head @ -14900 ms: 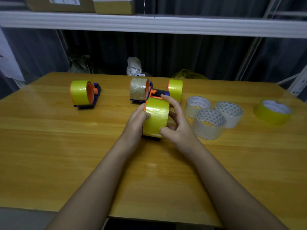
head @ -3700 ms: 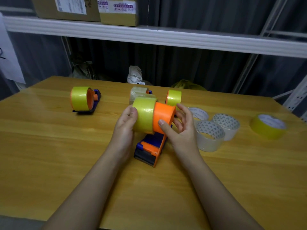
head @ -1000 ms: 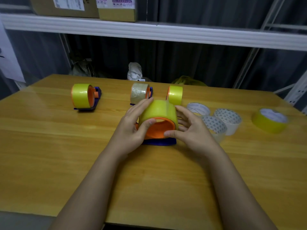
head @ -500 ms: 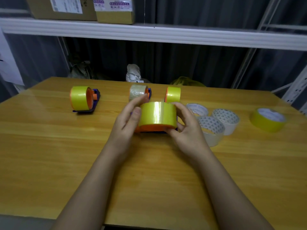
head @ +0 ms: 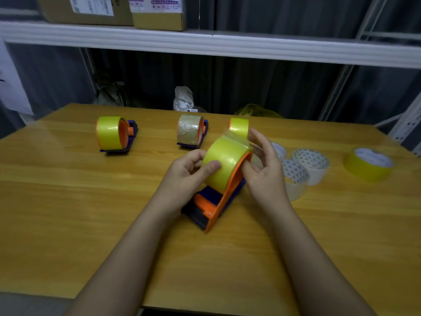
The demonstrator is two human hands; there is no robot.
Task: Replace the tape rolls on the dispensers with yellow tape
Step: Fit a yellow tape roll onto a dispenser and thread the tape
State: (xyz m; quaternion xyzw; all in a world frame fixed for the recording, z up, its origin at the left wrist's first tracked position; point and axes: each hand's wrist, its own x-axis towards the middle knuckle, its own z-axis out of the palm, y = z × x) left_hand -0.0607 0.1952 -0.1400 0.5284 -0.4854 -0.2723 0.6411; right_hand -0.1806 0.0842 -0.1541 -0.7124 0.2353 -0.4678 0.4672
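Four dispensers on bench point(head: 68, 213): three standing along the far side, one in hand near the middle; advice below is judgement only.
Bench layout: far-left dispenser point(head: 115, 135) and far-right one point(head: 239, 127) loaded yellow; brown-roll dispenser point(head: 191, 131) between them not yet changed.
Spare rolls: three white-cored clear rolls point(head: 303, 165) just right of the hands; one loose yellow roll point(head: 368, 164) well apart at the right edge.
Held dispenser point(head: 216, 201): orange and blue, nose resting on the bench, tilted toward the camera; keep braced so nothing twists.
Yellow tape roll point(head: 224, 164): seated on the orange hub; should sit flush against the side plate before threading.
Left hand point(head: 189, 174): fingers curled round the roll, thumb pressed on its face; steady grip, no squeezing out of round.
Right hand point(head: 262, 165): thumb and forefinger seemingly pinching the lifted tape end, other fingers spread loose.
Tape end point(head: 234, 135): peeled clear of the roll at top; best drawn straight, sticky side kept off skin, led down toward the blade.
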